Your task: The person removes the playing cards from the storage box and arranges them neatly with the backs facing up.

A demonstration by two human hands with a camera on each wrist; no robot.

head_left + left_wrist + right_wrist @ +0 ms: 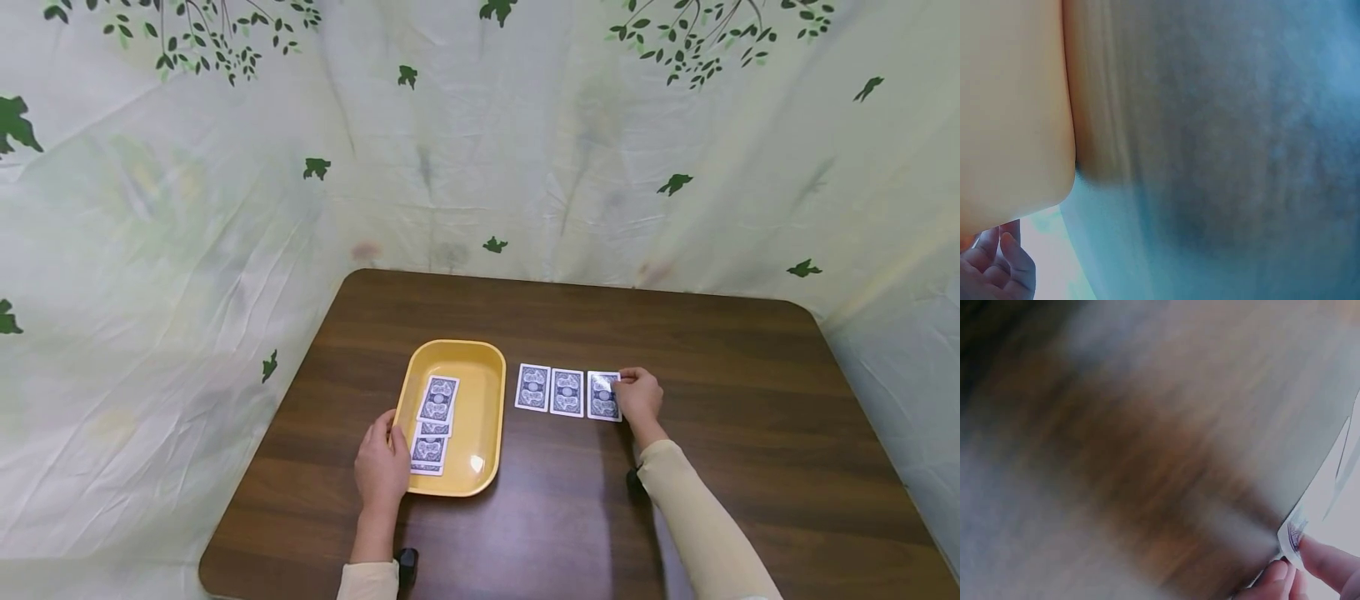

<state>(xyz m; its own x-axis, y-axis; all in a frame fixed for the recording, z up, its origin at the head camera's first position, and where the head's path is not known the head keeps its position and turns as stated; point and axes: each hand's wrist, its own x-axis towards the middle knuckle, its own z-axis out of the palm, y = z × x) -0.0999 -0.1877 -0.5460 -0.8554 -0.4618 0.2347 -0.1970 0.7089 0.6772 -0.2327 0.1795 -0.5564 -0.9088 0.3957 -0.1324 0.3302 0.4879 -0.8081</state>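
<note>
My left hand [382, 462] grips the left rim of a yellow tray [487, 425]; in the left wrist view its curled fingers [1013, 259] show below the tray's pale side [1010, 112]. Inside the tray, blue-backed playing cards [438, 400] overlap in a loose column along the left side. Right of the tray, three face-down cards stand in a row: the left card [532, 387], the middle card [567, 392] and the right card [602, 396]. My right hand [640, 398] pinches the right card's edge, thumb [1329, 562] on top and fingers beneath it.
The dark brown wooden table [750, 400] has rounded corners. A pale cloth [480, 150] printed with green leaves hangs behind it and along the sides. Each wrist wears a black device.
</note>
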